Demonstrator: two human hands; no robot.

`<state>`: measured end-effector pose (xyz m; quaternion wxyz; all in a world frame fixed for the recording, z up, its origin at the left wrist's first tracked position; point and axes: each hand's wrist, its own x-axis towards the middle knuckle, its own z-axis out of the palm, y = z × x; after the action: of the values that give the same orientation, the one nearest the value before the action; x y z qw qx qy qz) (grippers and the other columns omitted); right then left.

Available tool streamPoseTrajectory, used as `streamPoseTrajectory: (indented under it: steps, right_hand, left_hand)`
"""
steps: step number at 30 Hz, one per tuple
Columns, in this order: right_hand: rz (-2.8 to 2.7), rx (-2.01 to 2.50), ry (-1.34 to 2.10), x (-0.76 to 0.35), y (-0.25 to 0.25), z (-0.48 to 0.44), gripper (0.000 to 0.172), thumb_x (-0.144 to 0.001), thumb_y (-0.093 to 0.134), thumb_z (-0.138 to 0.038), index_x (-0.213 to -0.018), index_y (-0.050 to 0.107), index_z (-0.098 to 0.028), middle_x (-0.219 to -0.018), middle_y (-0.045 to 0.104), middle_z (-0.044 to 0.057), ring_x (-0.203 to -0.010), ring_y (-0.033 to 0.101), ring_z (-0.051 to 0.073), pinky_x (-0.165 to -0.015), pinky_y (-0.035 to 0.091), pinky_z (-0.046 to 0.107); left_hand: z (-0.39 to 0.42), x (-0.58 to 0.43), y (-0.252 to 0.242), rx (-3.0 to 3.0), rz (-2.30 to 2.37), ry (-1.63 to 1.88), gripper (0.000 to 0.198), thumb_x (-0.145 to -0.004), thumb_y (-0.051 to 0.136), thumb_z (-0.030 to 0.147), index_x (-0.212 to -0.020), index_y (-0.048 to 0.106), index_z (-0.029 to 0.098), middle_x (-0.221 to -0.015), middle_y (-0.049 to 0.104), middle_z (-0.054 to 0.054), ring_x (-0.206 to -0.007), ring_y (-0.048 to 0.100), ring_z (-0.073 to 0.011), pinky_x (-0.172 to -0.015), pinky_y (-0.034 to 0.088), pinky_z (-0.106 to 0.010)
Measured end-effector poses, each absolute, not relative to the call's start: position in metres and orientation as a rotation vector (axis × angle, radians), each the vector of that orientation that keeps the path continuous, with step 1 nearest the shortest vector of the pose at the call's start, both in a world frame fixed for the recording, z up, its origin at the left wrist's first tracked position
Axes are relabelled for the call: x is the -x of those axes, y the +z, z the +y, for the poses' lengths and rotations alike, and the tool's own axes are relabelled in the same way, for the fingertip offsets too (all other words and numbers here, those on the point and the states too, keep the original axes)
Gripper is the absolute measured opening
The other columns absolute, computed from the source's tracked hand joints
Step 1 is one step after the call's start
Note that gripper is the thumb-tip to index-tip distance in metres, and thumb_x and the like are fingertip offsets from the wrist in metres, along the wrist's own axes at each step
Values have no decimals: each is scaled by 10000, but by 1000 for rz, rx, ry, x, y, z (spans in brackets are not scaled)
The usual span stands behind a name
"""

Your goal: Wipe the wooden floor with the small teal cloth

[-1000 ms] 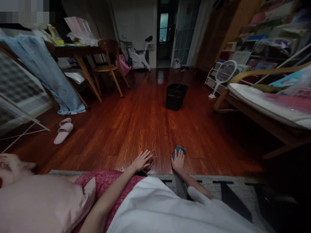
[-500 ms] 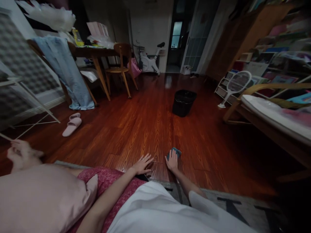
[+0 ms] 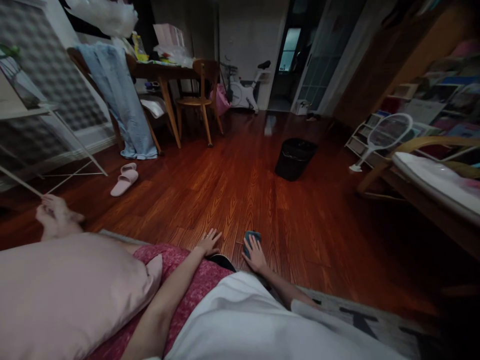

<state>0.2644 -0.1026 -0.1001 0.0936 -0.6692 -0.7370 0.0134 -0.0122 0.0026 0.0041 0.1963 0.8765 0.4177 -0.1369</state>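
My right hand lies over a small blue-green cloth on the wooden floor, its fingers stretched across it and part of the cloth showing past the fingertips. To the left, my left hand is palm down on the floor with the fingers spread, and it holds nothing. A thin, dark, curved edge shows between the wrists and the lap; I cannot tell what it belongs to.
A black lined bin stands ahead. Pink slippers lie left, near a chair draped with jeans. On the right are a white racket-shaped object and a wooden-armed seat. A pink pillow covers the legs; a grey rug lies beneath.
My right hand has slid left across the floor with the cloth under it. My left hand has also shifted left. The view has turned a little.
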Motion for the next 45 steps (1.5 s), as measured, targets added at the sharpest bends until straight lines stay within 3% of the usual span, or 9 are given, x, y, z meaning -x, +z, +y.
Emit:
streamPoseTrajectory:
  steps: [7,18,27,36,45]
  right_hand:
    - [-2061,2191,107,-286,-82,-49,693,-1005,263,-519,-1602,240,-167,-1682,173,145,-1545,150,285,-1223,145,514]
    - [-2153,1982,80,-270,-99,-100,678,-1005,258,-551,-1602,251,-228,-1686,186,102,-1552,131,242,-1233,146,483]
    - [-2015,2174,128,-273,-78,-49,691,-1002,289,-517,-1574,318,-131,-1668,203,183,-1542,165,300,-1221,146,517]
    - [-2290,1824,87,-259,-106,-121,702,-1002,274,-547,-1611,216,-202,-1688,176,103,-1557,108,240,-1237,150,466]
    - [-2005,2234,140,-321,-74,-46,734,-1015,168,-509,-1588,222,-54,-1662,192,213,-1546,145,286,-1229,120,501]
  left_hand:
    - [5,29,2,-2424,1255,-390,852,-929,563,435,-1630,114,250,-1687,46,-142,-1543,-18,-311,-1211,88,-589]
    - [1,36,8,-2419,1278,-455,833,-933,586,381,-1625,149,225,-1685,73,-159,-1544,-1,-311,-1216,115,-561]
    - [2,40,3,-2453,1239,-366,817,-944,540,388,-1628,107,277,-1691,67,-120,-1547,3,-296,-1209,141,-566]
    - [1,39,-1,-2412,1231,-302,801,-950,546,410,-1627,134,290,-1693,73,-103,-1548,-3,-285,-1224,93,-543]
    - [0,40,1,-2440,1242,-338,785,-967,539,449,-1625,143,291,-1695,69,-105,-1550,9,-286,-1225,93,-530]
